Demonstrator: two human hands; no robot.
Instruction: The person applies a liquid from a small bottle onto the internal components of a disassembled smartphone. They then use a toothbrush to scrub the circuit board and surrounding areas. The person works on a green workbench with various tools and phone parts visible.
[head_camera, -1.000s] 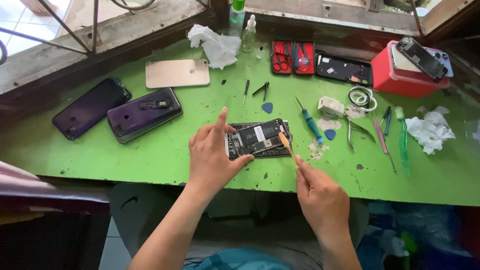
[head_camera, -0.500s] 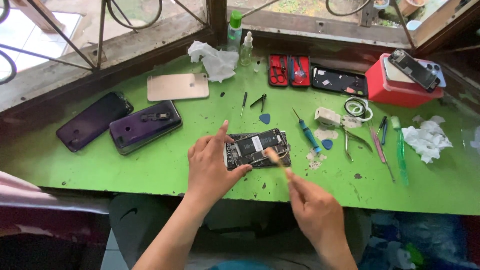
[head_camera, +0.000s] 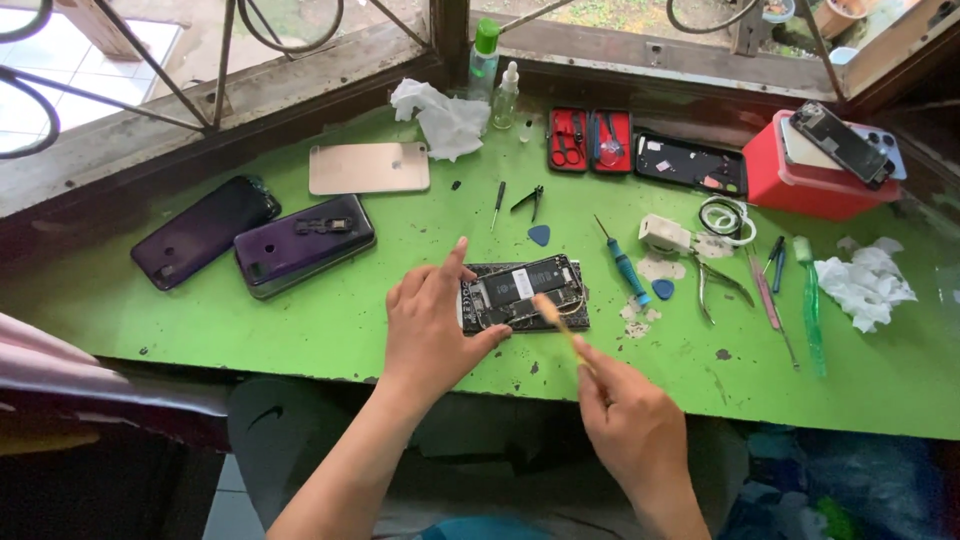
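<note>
Since the earlier frame, our right hand (head_camera: 630, 425) has slid its thin wooden stick (head_camera: 556, 322) further onto the opened phone (head_camera: 523, 293), lying mid-counter (head_camera: 330, 330). Fingers pinch the stick tightly. Our left hand (head_camera: 432, 322), loosely spread, steadies the phone's left edge. Pressing hard, we judge, could scratch exposed parts or shift the phone.

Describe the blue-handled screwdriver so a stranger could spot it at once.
On the green workbench, look just right of the opened phone. The blue-handled screwdriver lies slanted there, alone among the tools with a thick bright blue grip.
</note>
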